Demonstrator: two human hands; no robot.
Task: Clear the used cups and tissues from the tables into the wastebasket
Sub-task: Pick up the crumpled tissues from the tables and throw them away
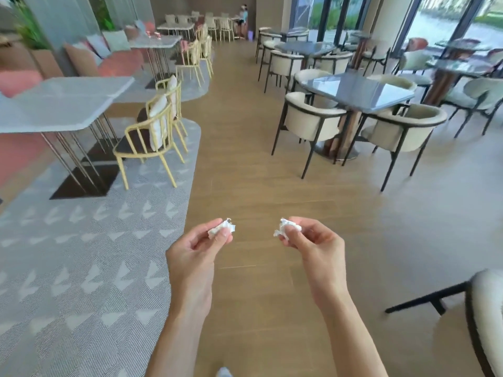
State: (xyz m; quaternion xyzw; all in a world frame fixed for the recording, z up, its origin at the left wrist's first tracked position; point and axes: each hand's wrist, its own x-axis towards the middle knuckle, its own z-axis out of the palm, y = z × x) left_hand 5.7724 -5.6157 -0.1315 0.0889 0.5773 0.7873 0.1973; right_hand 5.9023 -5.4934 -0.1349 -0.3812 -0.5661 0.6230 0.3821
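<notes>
Both arms reach out in front of me over a wooden aisle floor. My left hand point(194, 244) pinches a crumpled white tissue point(223, 227) between thumb and fingertips. My right hand point(313, 240) pinches a second crumpled white tissue point(285, 228) the same way. The two tissues hang about a hand's width apart at the same height. No wastebasket shows in this view. Far back on a white table point(155, 40) stand small pink objects point(153, 34), too blurred to identify.
A white marble table point(62, 104) with yellow chairs point(152, 137) stands left on a grey patterned carpet point(81, 254). A dark table point(359, 91) ringed by cream armchairs point(310, 118) stands right. Another armchair point(487, 322) is close at the lower right. A person point(243, 17) stands far back.
</notes>
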